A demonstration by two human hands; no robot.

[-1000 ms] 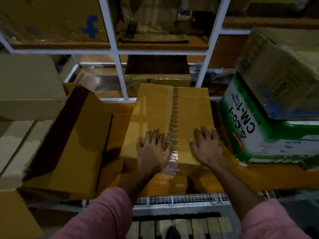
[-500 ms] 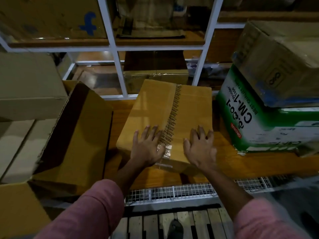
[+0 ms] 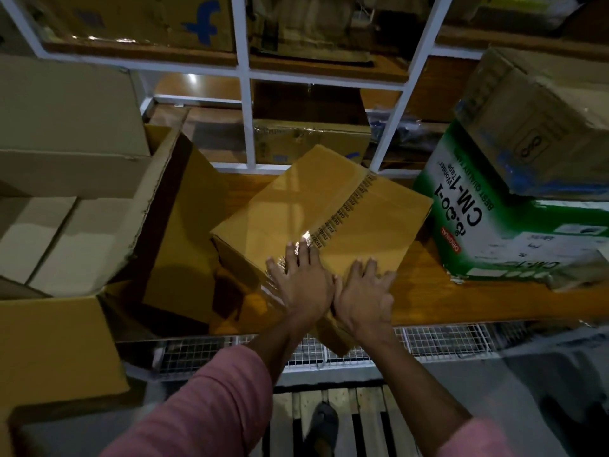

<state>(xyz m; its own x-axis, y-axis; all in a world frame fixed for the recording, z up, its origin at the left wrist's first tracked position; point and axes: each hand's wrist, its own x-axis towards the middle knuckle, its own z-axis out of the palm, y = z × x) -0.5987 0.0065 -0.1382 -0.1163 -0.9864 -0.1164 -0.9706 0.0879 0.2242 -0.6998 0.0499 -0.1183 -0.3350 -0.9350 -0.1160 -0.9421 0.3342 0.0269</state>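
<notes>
Press evenly through the left hand [image 3: 304, 285] and right hand [image 3: 364, 298], both flat, fingers spread, grasping nothing, on the near overhanging corner of the taped box [image 3: 346, 212], skewed on the shelf [image 3: 461, 301] between open carton [image 3: 184, 232] and green box [image 3: 494, 239].

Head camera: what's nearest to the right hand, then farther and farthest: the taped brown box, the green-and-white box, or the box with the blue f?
1. Taped brown box: right under the right hand, which touches it.
2. Green-and-white box: off to the right side.
3. Box with the blue f: far up at the top left.
</notes>
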